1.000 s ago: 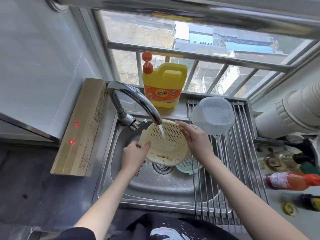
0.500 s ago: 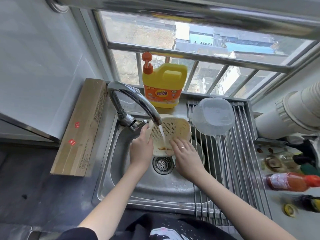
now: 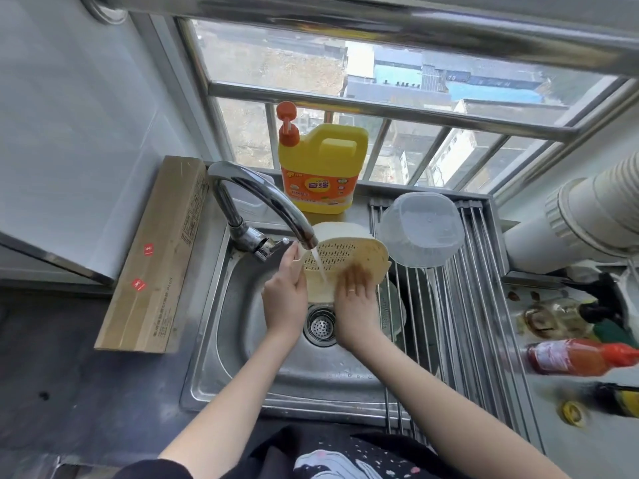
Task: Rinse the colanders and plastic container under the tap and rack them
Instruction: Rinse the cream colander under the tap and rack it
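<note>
A cream colander (image 3: 359, 257) stands tilted on edge over the sink (image 3: 242, 323), its perforated inside facing me under the running tap (image 3: 262, 198). My left hand (image 3: 287, 288) grips its left rim, thumb up beside the spout. My right hand (image 3: 356, 305) lies with flat, blurred fingers against the colander's lower inner wall. A clear plastic container (image 3: 422, 229) sits upside down at the back of the roll-up rack (image 3: 466, 305). A second pale colander (image 3: 394, 312) shows in the sink beneath the rack bars, mostly hidden.
A yellow detergent bottle (image 3: 321, 171) stands on the ledge behind the tap. A long cardboard box (image 3: 155, 257) lies left of the sink. Sauce and oil bottles (image 3: 574, 356) crowd the counter to the right of the rack. The drain strainer (image 3: 321, 324) sits below my hands.
The cream colander has been tipped more upright and moved back under the spout. My right hand came off its far rim and now lies on its lower inside.
</note>
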`<state>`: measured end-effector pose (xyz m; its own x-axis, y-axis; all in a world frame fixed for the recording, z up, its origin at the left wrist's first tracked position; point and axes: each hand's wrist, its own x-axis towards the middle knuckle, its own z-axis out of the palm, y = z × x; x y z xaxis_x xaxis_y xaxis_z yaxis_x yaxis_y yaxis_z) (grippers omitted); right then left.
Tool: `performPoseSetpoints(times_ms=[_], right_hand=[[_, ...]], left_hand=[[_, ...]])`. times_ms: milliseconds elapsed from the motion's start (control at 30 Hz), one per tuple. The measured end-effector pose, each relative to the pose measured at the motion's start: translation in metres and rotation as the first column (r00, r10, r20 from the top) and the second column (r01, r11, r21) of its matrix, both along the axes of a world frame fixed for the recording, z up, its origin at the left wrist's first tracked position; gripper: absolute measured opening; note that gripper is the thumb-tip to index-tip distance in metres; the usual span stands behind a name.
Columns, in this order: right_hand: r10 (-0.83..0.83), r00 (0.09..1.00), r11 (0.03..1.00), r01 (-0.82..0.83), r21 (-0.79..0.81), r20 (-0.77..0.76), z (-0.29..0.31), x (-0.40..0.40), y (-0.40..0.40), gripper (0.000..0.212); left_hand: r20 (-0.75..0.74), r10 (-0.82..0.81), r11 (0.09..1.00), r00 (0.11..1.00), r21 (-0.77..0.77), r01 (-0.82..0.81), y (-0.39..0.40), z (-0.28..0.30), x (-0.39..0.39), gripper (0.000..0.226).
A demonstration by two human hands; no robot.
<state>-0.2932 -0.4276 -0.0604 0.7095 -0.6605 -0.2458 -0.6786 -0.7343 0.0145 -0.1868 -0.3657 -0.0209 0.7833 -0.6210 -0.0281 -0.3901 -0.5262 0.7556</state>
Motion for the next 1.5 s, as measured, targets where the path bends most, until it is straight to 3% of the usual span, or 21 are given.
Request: performPoseSetpoints(times_ms=[67, 100, 133, 200, 267, 333, 400, 467, 500, 567, 667, 733, 833, 900, 967, 1033, 1100, 1167, 1300, 1500], right_hand=[[0.049, 0.985, 0.945, -0.098, 0.311, 0.163, 0.005, 0.017, 0.020, 0.086], [0.074, 0.970, 0.910, -0.160, 0.383, 0.230, 0.010, 0.020, 0.024, 0.086], [0.120, 0.969, 0.913, -0.193, 0.359, 0.215, 0.013, 0.015, 0.021, 0.086], [0.167, 0.986, 0.974, -0.170, 0.153, 0.031, 0.017, 0.004, 0.002, 0.083], [0.073, 0.982, 0.997, -0.079, -0.026, -0.173, 0.015, -0.005, -0.006, 0.072], [-0.041, 0.966, 0.997, 0.023, -0.073, -0.253, 0.014, 0.000, 0.002, 0.067], [-0.040, 0.993, 0.997, 0.046, 0.055, -0.112, 0.015, 0.015, 0.019, 0.078], [0.037, 0.992, 0.965, -0.066, 0.253, 0.118, 0.018, 0.020, 0.031, 0.083], [0.060, 0.981, 0.949, -0.113, 0.296, 0.183, 0.023, 0.017, 0.028, 0.083], [0.132, 0.968, 0.957, -0.180, 0.227, 0.211, 0.025, 0.002, 0.010, 0.082], [0.239, 0.970, 0.971, -0.239, -0.015, 0.044, 0.022, -0.015, -0.007, 0.072], [0.146, 0.987, 0.982, -0.152, -0.112, -0.062, 0.025, -0.018, -0.009, 0.058], [-0.058, 0.984, 0.984, 0.029, -0.174, -0.168, 0.036, -0.020, -0.012, 0.059], [-0.095, 0.957, 0.983, 0.047, -0.177, -0.272, 0.033, -0.015, -0.006, 0.064], [-0.077, 0.945, 0.996, 0.058, -0.070, -0.317, 0.033, -0.003, 0.009, 0.069], [-0.023, 0.992, 0.996, 0.034, 0.088, -0.124, 0.028, 0.006, 0.021, 0.067], [0.017, 0.996, 0.975, -0.036, 0.220, 0.088, 0.030, 0.004, 0.021, 0.057], [0.123, 0.985, 0.955, -0.151, 0.257, 0.123, 0.033, -0.008, 0.010, 0.055], [0.339, 0.925, 0.941, -0.332, 0.072, -0.171, 0.034, -0.042, -0.033, 0.044], [0.385, 0.803, 0.855, -0.496, -0.151, -0.455, 0.026, -0.040, -0.032, 0.057]], left_hand=[[-0.010, 0.019, 1.000, 1.000, 0.017, -0.019, -0.002, -0.005, -0.005, 0.046], [-0.036, 0.043, 0.999, 0.998, 0.003, -0.043, -0.001, -0.007, -0.005, 0.044], [-0.067, 0.072, 0.997, 0.995, -0.015, -0.073, 0.001, -0.009, -0.004, 0.043], [-0.094, 0.099, 0.995, 0.991, -0.020, -0.101, 0.005, -0.012, 0.000, 0.041], [-0.099, 0.094, 0.995, 0.991, -0.017, -0.097, 0.006, -0.013, 0.003, 0.041], [-0.101, 0.090, 0.995, 0.991, -0.030, -0.093, 0.002, -0.011, -0.002, 0.041], [-0.116, 0.092, 0.994, 0.989, -0.047, -0.097, -0.001, -0.008, -0.010, 0.039], [-0.222, 0.130, 0.986, 0.966, -0.071, -0.149, -0.004, -0.008, -0.011, 0.035], [-0.302, 0.153, 0.980, 0.941, -0.073, -0.183, -0.006, -0.010, -0.010, 0.032], [-0.480, 0.168, 0.972, 0.861, -0.065, -0.226, -0.010, -0.015, -0.007, 0.025], [-0.760, 0.152, 0.943, 0.632, -0.080, -0.323, -0.013, -0.017, -0.014, 0.019], [-0.816, 0.158, 0.926, 0.556, -0.073, -0.370, -0.015, -0.016, -0.019, 0.025], [-0.784, 0.165, 0.948, 0.599, -0.042, -0.317, -0.015, -0.022, -0.019, 0.037], [-0.774, 0.155, 0.958, 0.614, -0.033, -0.284, -0.016, -0.020, -0.020, 0.040], [-0.725, 0.155, 0.969, 0.671, -0.021, -0.247, -0.016, -0.022, -0.027, 0.041], [-0.663, 0.168, 0.975, 0.730, 0.004, -0.221, -0.016, -0.022, -0.031, 0.038], [-0.658, 0.222, 0.966, 0.720, 0.046, -0.256, -0.013, -0.029, -0.028, 0.034], [-0.646, 0.246, 0.963, 0.723, 0.077, -0.259, -0.010, -0.040, -0.021, 0.030], [-0.442, 0.177, 0.978, 0.879, 0.178, -0.107, 0.003, -0.027, -0.012, 0.031], [-0.444, -0.011, 0.943, 0.896, 0.294, 0.158, 0.003, -0.002, 0.010, 0.032]])
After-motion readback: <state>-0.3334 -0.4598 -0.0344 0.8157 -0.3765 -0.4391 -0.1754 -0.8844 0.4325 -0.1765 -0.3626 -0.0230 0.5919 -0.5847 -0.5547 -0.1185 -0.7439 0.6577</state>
